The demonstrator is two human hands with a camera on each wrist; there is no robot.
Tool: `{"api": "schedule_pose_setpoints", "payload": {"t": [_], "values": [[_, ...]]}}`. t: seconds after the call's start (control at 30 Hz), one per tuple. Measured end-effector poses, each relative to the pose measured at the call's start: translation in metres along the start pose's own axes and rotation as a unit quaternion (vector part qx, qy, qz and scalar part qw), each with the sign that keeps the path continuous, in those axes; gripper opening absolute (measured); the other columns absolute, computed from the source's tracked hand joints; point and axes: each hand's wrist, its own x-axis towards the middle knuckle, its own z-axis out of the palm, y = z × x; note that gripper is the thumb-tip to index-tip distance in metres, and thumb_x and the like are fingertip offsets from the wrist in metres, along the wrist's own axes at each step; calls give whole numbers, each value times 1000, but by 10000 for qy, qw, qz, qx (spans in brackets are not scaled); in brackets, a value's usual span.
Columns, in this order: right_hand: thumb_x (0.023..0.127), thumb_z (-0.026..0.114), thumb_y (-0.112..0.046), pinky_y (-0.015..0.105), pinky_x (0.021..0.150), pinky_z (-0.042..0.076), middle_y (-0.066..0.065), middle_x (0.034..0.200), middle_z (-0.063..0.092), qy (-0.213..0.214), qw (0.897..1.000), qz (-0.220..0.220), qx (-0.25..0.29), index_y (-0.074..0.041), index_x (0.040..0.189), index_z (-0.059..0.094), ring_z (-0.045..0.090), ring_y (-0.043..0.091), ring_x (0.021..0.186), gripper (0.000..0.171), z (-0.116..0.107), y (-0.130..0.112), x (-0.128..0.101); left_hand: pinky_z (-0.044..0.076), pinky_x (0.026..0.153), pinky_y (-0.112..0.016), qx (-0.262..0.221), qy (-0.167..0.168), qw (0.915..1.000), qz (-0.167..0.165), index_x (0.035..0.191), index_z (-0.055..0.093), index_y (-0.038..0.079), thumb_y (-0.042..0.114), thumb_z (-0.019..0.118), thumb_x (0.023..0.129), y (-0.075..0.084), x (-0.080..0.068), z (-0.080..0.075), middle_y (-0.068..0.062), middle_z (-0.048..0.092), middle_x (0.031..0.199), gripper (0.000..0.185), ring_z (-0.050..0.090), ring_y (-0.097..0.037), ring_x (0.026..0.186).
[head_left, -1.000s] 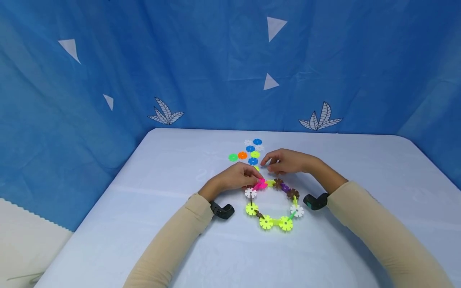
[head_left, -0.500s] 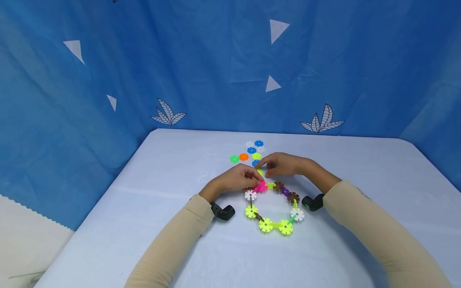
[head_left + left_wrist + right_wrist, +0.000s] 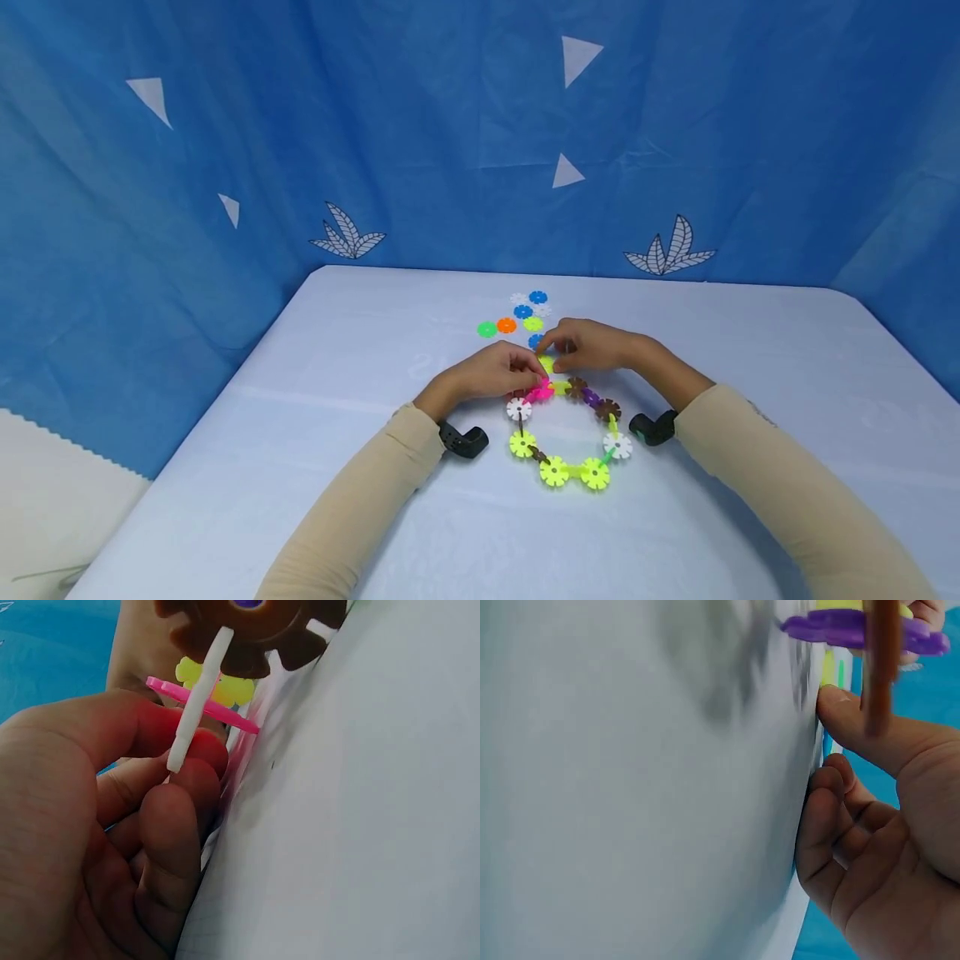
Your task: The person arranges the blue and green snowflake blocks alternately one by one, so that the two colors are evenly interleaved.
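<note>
A ring of linked snowflake discs [image 3: 567,471] in yellow, white, brown, purple and pink lies on the pale table [image 3: 360,350]. My left hand [image 3: 534,368] pinches the pink disc [image 3: 542,390] at the ring's far left corner; up close, that pink disc [image 3: 206,706] sits by a white disc [image 3: 196,712] and a brown one [image 3: 251,634]. My right hand [image 3: 557,354] pinches a yellow-green disc [image 3: 547,364] just above the pink one. In the right wrist view the thumb [image 3: 862,727] touches a yellow piece [image 3: 828,667] beside a purple disc [image 3: 855,630].
Several loose discs [image 3: 517,315] in blue, orange, green and white lie just beyond the hands. A blue cloth backdrop [image 3: 450,133] surrounds the table on three sides. Black wrist cameras [image 3: 463,439] sit under both sleeves.
My right hand has moved left and closed its fingers on the yellow-green disc, bringing it against the pink disc. The left hand has kept its hold on the ring.
</note>
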Motion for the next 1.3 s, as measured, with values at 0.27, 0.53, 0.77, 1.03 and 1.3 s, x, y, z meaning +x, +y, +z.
{"api": "schedule_pose_setpoints", "payload": {"t": [0.27, 0.53, 0.77, 1.03, 1.3], "values": [[83, 66, -14, 30, 73, 46, 7, 89, 58, 306, 9905, 352, 1297, -11, 95, 56, 51, 21, 81, 15, 3, 16, -13, 40, 61, -23, 299, 52, 9993, 210, 78, 68, 19, 27, 59, 87, -3, 2, -1, 3, 58, 69, 15, 47, -10, 65], [85, 65, -19, 29, 68, 45, 9, 87, 57, 167, 9854, 523, 1610, -11, 95, 56, 50, 23, 79, 16, 4, 20, -29, 33, 57, -24, 555, 48, 9980, 293, 63, 57, 10, 33, 60, 87, -3, 1, 0, 1, 44, 56, 33, 40, -12, 58], [85, 65, -21, 29, 68, 48, 9, 87, 58, 198, 9836, 591, 1691, -11, 96, 56, 52, 22, 80, 17, 7, 22, -43, 35, 59, -24, 607, 8, 9976, 337, 64, 57, 10, 34, 60, 86, -4, 1, -1, 2, 51, 60, 33, 46, -12, 61], [84, 65, -21, 31, 70, 50, 8, 89, 60, 108, 9864, 592, 1526, -15, 96, 60, 54, 23, 82, 15, 6, 17, -53, 46, 74, -24, 586, -47, 9977, 348, 107, 66, 24, 31, 58, 88, -5, 2, -1, 14, 66, 98, 22, 55, -9, 85], [84, 65, -17, 35, 71, 52, 9, 92, 61, -15, 9856, 256, 1672, -11, 93, 58, 57, 25, 82, 13, 6, 11, -59, 49, 82, -23, 94, -346, 9977, 569, 121, 59, 18, 22, 60, 88, -1, 3, 1, 6, 70, 98, 33, 63, -5, 92]]}}
